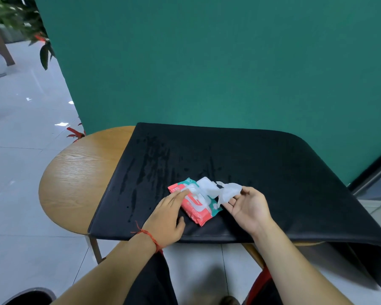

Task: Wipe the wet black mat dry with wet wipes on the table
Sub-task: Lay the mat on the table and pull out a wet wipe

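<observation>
- A green wall (207,62) fills the upper and middle frame, right behind the table.
- Pale tiled floor (20,150) runs down the left side, and a leafy plant (20,14) with a few red leaves stands in the upper left corner.
- The black mat (273,172) covers most of the tabletop in the centre and right. Its right end hangs over the edge toward the lower right. Wet streaks and drops (145,164) show on its left half, above and left of the hands.
- The round wooden table (79,172) shows bare at centre left, beside the mat.
- The left hand (165,221) lies flat on the near part of the mat, its straight fingers pressing on the left end of the pack.
- The right hand (249,208) is just right of the pack, palm turned up, thumb and fingers pinching a wipe.
- The pack of wet wipes (198,208), red and teal, lies on the mat between the two hands with its white lid flipped open.
- The wet wipe (229,191), white and crumpled, reaches from the pack's opening to the right hand's fingertips.
- A red string bracelet (152,236) circles the left wrist.
</observation>
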### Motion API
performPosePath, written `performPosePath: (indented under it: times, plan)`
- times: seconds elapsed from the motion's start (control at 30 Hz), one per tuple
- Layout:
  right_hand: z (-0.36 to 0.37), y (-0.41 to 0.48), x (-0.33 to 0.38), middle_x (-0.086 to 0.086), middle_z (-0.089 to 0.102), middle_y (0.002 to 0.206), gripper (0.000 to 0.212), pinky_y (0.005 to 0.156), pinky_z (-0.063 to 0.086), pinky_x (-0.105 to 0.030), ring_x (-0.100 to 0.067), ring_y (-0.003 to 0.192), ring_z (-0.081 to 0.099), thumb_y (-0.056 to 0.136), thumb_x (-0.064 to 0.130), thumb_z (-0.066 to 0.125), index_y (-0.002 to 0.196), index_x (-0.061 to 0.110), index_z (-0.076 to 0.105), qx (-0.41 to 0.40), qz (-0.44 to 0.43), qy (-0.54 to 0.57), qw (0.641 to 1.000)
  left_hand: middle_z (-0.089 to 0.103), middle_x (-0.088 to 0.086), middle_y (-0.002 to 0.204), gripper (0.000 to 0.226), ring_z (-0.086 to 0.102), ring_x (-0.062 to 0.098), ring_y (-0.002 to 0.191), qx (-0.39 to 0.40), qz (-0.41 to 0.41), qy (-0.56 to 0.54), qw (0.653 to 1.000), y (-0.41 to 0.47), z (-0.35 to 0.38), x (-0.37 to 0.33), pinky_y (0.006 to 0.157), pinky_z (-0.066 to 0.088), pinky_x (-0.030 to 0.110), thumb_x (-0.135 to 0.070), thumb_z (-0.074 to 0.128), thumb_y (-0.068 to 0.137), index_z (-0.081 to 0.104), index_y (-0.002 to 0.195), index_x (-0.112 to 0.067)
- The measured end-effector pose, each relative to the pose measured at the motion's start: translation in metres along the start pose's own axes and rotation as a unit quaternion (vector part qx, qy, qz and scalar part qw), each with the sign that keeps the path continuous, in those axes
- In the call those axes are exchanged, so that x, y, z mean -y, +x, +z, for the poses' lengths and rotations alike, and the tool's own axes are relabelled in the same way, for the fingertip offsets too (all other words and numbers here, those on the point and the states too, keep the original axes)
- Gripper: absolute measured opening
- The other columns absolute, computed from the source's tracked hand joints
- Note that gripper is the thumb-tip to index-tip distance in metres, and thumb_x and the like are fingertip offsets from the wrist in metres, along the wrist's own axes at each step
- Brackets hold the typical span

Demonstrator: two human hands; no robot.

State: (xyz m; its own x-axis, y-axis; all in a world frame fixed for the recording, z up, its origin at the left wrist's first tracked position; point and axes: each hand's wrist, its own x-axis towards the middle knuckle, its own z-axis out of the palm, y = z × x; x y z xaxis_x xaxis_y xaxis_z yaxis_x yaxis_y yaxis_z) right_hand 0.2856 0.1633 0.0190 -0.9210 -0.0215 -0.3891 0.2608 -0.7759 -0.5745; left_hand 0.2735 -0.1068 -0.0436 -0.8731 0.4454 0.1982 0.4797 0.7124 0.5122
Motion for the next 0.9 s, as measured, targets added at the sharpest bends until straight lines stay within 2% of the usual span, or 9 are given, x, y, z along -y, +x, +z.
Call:
performPosePath:
  times: [0.1, 0.17, 0.23, 0.43, 0.57, 0.67, 0.77, 0.83, 0.9]
  plan:
    - [-0.006, -0.006, -0.001, -0.023, 0.07, 0.126, 0.039, 0.098, 0.055, -0.039, -0.032, 0.104, 0.069, 0.098, 0.014, 0.045, 0.124, -0.009, 0.063, -0.017, 0.002, 0.025, 1.0, 0.034, -0.014, 0.164, 0.085, 0.028, 0.006, 0.151, 0.017, -0.025, -0.022, 0.999, 0.004, -0.004, 0.0, 0.126, 0.026, 0.029, -0.021, 0.06, 0.091, 0.02, 0.164, -0.034]
    - [-0.005, -0.011, -0.004, -0.018, 0.069, 0.104, 0.024, 0.08, 0.06, -0.038, -0.032, 0.089, 0.068, 0.097, 0.011, 0.048, 0.102, -0.003, 0.066, -0.037, -0.001, 0.011, 0.999, 0.036, -0.016, 0.162, 0.084, 0.028, 0.006, 0.151, 0.023, -0.018, -0.009, 1.0, 0.007, -0.005, 0.0, 0.125, 0.028, 0.033, -0.021, 0.058, 0.089, 0.024, 0.163, -0.037]
    - [-0.007, -0.013, -0.007, -0.013, 0.062, 0.089, 0.014, 0.075, 0.059, -0.038, -0.03, 0.077, 0.063, 0.094, 0.009, 0.052, 0.089, 0.002, 0.063, -0.065, -0.006, 0.005, 0.998, 0.036, -0.017, 0.16, 0.081, 0.027, 0.008, 0.15, 0.025, -0.003, 0.028, 0.999, 0.01, -0.004, -0.001, 0.122, 0.032, 0.036, -0.023, 0.055, 0.087, 0.029, 0.161, -0.039]
    - [-0.017, -0.014, -0.011, -0.007, 0.061, 0.082, 0.021, 0.054, 0.058, -0.029, -0.022, 0.061, 0.06, 0.1, 0.028, 0.061, 0.098, 0.009, 0.068, -0.165, 0.021, 0.004, 0.986, 0.025, -0.004, 0.166, 0.073, 0.017, 0.024, 0.155, 0.067, -0.004, 0.12, 0.99, 0.012, 0.005, -0.014, 0.122, 0.032, 0.042, -0.022, 0.047, 0.093, 0.03, 0.161, -0.041]
    - [-0.01, -0.008, -0.017, -0.012, 0.06, 0.089, 0.031, 0.051, 0.057, -0.029, -0.023, 0.059, 0.06, 0.102, 0.029, 0.062, 0.12, 0.005, 0.07, -0.166, 0.039, -0.13, 0.977, 0.015, 0.001, 0.171, 0.079, 0.01, 0.029, 0.159, 0.108, -0.021, 0.215, 0.97, 0.019, 0.004, -0.025, 0.121, 0.032, 0.046, -0.017, 0.05, 0.096, 0.018, 0.164, -0.042]
    - [0.011, -0.007, -0.023, -0.011, 0.071, 0.077, 0.027, 0.049, 0.055, -0.029, -0.023, 0.058, 0.067, 0.102, 0.022, 0.062, 0.122, 0.005, 0.068, -0.141, 0.057, -0.197, 0.969, 0.007, 0.007, 0.173, 0.088, 0.006, 0.038, 0.159, 0.142, -0.023, 0.298, 0.944, 0.022, 0.003, -0.035, 0.119, 0.031, 0.055, -0.013, 0.055, 0.095, 0.008, 0.166, -0.037]
    - [0.028, -0.006, -0.026, -0.013, 0.077, 0.087, 0.03, 0.048, 0.055, -0.03, -0.026, 0.061, 0.071, 0.104, 0.023, 0.06, 0.125, 0.003, 0.068, -0.119, 0.052, -0.215, 0.968, 0.0, 0.015, 0.174, 0.092, 0.006, 0.049, 0.157, 0.164, -0.016, 0.354, 0.921, 0.02, 0.007, -0.045, 0.121, 0.027, 0.063, -0.018, 0.058, 0.098, -0.002, 0.167, -0.024]
    - [0.033, -0.006, -0.028, -0.016, 0.079, 0.103, 0.033, 0.05, 0.055, -0.031, -0.03, 0.067, 0.074, 0.106, 0.024, 0.056, 0.129, 0.003, 0.068, -0.091, 0.048, -0.195, 0.975, -0.008, 0.016, 0.174, 0.097, -0.003, 0.052, 0.157, 0.193, -0.011, 0.332, 0.923, 0.017, 0.007, -0.044, 0.123, 0.024, 0.062, -0.013, 0.059, 0.095, -0.005, 0.167, -0.022]
    - [0.036, -0.007, -0.031, -0.019, 0.078, 0.111, 0.037, 0.057, 0.059, -0.033, -0.032, 0.076, 0.076, 0.108, 0.028, 0.054, 0.129, 0.003, 0.07, -0.063, 0.043, -0.192, 0.978, -0.012, 0.008, 0.175, 0.099, -0.013, 0.045, 0.159, 0.212, -0.013, 0.23, 0.95, 0.016, 0.002, -0.032, 0.127, 0.02, 0.058, -0.002, 0.055, 0.088, 0.002, 0.167, -0.032]
